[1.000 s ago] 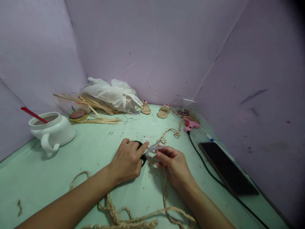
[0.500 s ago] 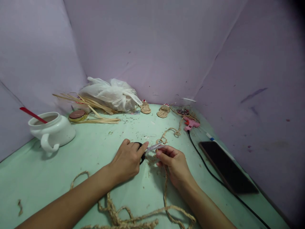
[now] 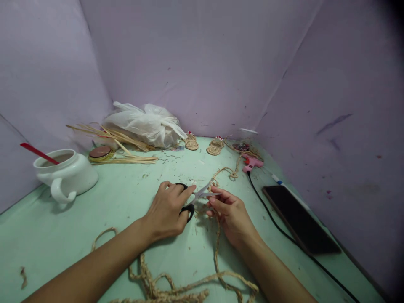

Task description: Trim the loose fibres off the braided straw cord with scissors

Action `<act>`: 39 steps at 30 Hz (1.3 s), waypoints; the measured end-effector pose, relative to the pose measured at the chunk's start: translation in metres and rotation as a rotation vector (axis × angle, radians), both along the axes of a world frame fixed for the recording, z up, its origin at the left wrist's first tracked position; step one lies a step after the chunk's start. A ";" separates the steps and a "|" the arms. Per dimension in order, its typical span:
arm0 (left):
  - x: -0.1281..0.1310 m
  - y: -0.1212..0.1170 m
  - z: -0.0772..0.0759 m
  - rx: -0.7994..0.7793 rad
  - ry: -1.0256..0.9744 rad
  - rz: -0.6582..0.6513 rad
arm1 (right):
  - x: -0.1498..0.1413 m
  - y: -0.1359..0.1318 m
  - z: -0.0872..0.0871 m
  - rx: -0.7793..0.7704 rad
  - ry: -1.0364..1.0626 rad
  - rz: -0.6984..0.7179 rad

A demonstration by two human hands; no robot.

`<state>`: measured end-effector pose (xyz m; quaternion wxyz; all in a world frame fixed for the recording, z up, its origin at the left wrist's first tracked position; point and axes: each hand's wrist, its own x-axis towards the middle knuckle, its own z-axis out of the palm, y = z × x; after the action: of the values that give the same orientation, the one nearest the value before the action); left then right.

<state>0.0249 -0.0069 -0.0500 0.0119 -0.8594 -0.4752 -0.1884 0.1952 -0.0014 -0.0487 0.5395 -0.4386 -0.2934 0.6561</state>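
My left hand [image 3: 168,208] is closed around the black handles of a pair of scissors [image 3: 199,195], whose blades stand apart and point right. The blade tips reach the fingers of my right hand [image 3: 232,212], which pinches a thin braided cord [image 3: 217,244]. One stretch of the cord runs from the fingertips toward the back right in loose curls; another hangs down to the table below. The exact spot where blades and cord meet is partly hidden by fingers. Thicker braided rope [image 3: 148,273] lies near me, partly behind my left forearm.
A white pot [image 3: 77,174] with a red stick stands at left. Behind are straw strips [image 3: 132,160], a white plastic bag [image 3: 145,126] and two small woven sandals [image 3: 215,146]. At right lie a pink glue gun [image 3: 252,163], its black cable and a dark phone [image 3: 299,219].
The scissor blades close partway half a second ago, then spread wider now. My right hand keeps its pinch on the cord, and the view shifts slightly.
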 end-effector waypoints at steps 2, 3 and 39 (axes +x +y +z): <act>0.001 -0.001 0.001 0.024 0.030 0.002 | 0.000 -0.001 0.000 -0.006 0.012 0.027; 0.001 -0.001 0.000 0.030 0.042 0.006 | 0.000 -0.001 0.000 -0.006 0.017 0.039; -0.004 0.006 -0.013 -0.011 -0.296 0.194 | 0.001 -0.002 0.004 -0.119 0.252 0.200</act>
<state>0.0207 -0.0013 -0.0629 -0.0449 -0.7725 -0.5534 -0.3081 0.1966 -0.0032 -0.0446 0.4772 -0.3525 -0.2264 0.7725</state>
